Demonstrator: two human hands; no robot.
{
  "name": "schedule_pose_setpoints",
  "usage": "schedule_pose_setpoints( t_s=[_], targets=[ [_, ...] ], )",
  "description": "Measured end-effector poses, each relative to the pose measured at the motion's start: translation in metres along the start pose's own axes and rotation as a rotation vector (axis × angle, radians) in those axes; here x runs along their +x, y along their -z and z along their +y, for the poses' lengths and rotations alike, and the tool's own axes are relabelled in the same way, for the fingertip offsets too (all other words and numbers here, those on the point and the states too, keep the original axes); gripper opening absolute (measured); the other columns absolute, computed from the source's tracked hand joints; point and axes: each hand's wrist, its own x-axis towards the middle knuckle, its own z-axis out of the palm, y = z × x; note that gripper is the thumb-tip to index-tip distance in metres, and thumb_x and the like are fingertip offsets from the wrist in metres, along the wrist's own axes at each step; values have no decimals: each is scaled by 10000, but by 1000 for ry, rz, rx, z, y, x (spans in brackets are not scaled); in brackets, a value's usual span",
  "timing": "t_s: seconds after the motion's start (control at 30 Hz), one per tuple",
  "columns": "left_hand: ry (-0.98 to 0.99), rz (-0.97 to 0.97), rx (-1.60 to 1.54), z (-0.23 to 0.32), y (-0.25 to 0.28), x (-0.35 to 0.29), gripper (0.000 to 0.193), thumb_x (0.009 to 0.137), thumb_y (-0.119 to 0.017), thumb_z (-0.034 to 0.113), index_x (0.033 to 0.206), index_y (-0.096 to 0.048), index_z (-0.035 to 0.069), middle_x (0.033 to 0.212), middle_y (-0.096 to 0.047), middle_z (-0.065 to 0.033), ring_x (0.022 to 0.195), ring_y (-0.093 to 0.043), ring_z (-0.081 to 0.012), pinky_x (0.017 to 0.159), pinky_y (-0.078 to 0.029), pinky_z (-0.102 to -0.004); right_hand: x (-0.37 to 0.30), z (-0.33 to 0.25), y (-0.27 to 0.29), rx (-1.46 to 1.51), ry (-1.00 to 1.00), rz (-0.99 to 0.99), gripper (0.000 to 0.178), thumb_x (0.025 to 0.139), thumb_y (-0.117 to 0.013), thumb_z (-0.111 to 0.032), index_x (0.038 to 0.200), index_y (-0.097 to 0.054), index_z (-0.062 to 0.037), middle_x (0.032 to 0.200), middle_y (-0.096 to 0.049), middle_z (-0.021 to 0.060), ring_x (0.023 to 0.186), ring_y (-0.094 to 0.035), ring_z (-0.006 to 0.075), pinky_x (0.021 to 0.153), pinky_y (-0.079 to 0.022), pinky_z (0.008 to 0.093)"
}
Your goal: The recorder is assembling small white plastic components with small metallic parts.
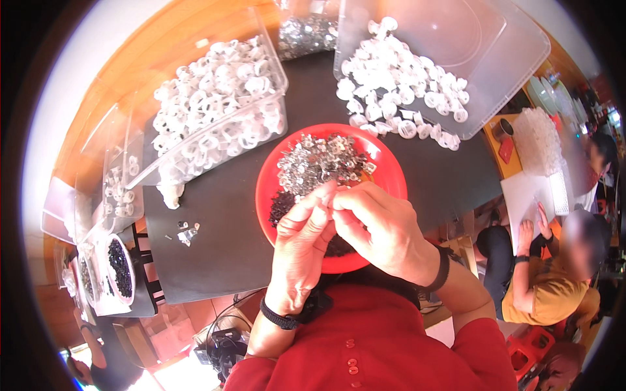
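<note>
My left hand point(301, 236) and my right hand point(383, 225) meet fingertip to fingertip over a red basin point(395, 176). Both are closed in a pinch; whatever sits between the fingers is too small and washed out to name. Under them, the basin holds a heap of small shiny metal pieces point(319, 159) at its far side. Small black pieces point(280, 207) lie at its left, partly covered by my left hand.
Clear bins of white round plastic parts stand at far left point(215, 140) and far right point(417, 45), some spilling onto the dark table point(215, 260). Beyond is a bag of metal pieces point(306, 36). Loose bits point(188, 233) lie left. A co-worker point(554, 287) sits at right.
</note>
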Motion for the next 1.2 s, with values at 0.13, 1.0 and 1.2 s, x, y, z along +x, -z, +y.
schedule_pose_setpoints(
  t_s=[0.13,1.0,1.2],
  targets=[
    [-8,18,8,0,-3,-1,310,929,-580,107,1231,-583,33,1200,-615,-72,1079,-588,-152,937,-490,-306,3,-1,2,-30,-18,-28,145,826,-637,-28,939,-552,-58,812,-563,87,655,-604,264,536,-484,359],
    [-8,-28,176,-5,5,-16,308,1004,-444,265,1194,-539,41,1173,-613,-106,972,-619,-168,837,-489,-270,150,-20,-10,164,194,63,317,841,-683,-116,1117,-583,3,762,-668,119,599,-623,158,548,-477,282],
    [-9,-40,139,-9,11,-10,269,1002,-454,226,1138,-571,26,1099,-632,-119,886,-620,-151,784,-485,-253,98,14,26,34,-85,22,100,854,-670,-79,919,-677,-3,736,-682,64,601,-588,72,545,-457,231]
  ],
)
